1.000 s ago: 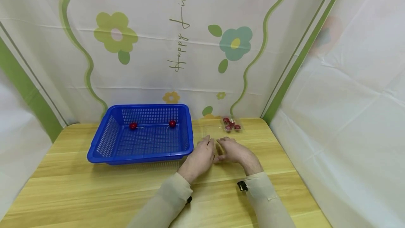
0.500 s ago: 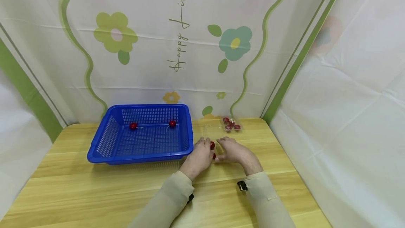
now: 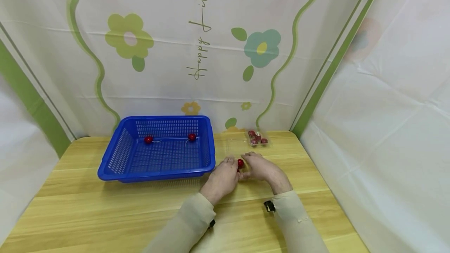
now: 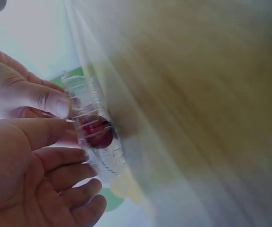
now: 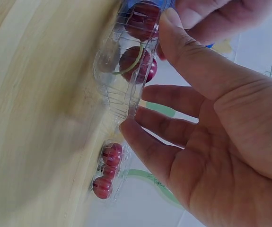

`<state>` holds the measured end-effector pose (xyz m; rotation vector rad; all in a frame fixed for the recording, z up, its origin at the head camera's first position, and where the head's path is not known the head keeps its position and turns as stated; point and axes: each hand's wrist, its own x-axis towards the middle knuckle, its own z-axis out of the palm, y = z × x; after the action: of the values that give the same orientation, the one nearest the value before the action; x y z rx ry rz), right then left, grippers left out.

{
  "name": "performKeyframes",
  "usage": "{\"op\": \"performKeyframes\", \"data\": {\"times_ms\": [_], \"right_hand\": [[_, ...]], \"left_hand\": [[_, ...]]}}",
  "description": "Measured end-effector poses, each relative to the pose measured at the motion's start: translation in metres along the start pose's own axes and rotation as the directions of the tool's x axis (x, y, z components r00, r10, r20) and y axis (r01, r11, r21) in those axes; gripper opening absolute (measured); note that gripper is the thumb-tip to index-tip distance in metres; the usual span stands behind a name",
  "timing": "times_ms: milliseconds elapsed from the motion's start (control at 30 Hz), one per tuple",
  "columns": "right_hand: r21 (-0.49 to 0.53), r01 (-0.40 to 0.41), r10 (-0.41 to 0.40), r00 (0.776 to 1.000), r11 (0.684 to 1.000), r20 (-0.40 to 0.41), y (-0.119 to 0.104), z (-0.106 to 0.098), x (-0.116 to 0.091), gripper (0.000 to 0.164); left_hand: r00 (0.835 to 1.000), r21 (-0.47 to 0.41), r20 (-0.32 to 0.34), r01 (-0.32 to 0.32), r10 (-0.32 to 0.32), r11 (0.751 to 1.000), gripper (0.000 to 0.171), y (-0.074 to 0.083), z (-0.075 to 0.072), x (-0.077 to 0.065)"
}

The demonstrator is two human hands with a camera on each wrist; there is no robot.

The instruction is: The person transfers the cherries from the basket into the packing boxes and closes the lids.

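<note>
Red cherries [image 3: 240, 163] lie in a clear plastic clamshell box [image 5: 121, 101] between the two hands; a pale stem curves over one. My right hand [image 3: 260, 167] holds the box, thumb at one end of its side and fingertips at the other. My left hand [image 3: 222, 177] is at the box's left side, its fingers loosely bent and its tips close to the cherries. In the left wrist view, the left fingers [image 4: 72, 177] hold no cherry that I can see. The head view hides part of the box behind the hands.
A blue plastic basket [image 3: 156, 175] stands to the left, with two stemmed cherries on its floor. Behind the hands, at the right, sits another clear box of cherries [image 3: 258, 138]. A printed curtain [image 3: 168, 73] rises along the table's back edge.
Cherries have come into view beside my left fingers and shifted slightly right into the box. The left hand has moved a little; the right hand has stayed in place.
</note>
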<state>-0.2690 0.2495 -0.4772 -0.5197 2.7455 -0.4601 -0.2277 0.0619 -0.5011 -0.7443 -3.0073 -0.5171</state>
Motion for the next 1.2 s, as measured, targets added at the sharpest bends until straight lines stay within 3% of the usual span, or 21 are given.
{"op": "performKeyframes", "data": {"times_ms": [267, 467, 667, 900, 1200], "right_hand": [[-0.006, 0.007, -0.007, 1.0, 1.0, -0.012, 0.002, 0.001, 0.0, 0.07], [0.012, 0.015, -0.015, 1.0, 1.0, -0.012, 0.002, 0.0, 0.0, 0.073], [0.008, -0.004, 0.004, 1.0, 1.0, 0.005, 0.002, 0.0, 0.0, 0.085], [0.013, -0.035, 0.035, 0.999, 0.999, 0.02, 0.001, -0.001, -0.001, 0.086], [0.042, -0.056, 0.055, 0.998, 0.998, 0.018, 0.0, 0.001, -0.001, 0.086]], "left_hand": [[0.989, -0.058, -0.117, -0.097, 0.09, 0.994, 0.045, 0.008, -0.024, -0.008], [0.977, -0.095, -0.173, -0.142, 0.124, 0.985, 0.037, 0.001, -0.043, -0.009], [0.967, -0.098, -0.233, -0.132, 0.107, 0.986, 0.038, -0.019, -0.064, -0.015], [0.97, -0.081, -0.238, -0.072, 0.051, 0.994, 0.038, -0.048, -0.087, -0.028], [0.968, -0.05, -0.249, -0.048, 0.034, 0.998, 0.038, -0.085, -0.106, -0.044]]}}
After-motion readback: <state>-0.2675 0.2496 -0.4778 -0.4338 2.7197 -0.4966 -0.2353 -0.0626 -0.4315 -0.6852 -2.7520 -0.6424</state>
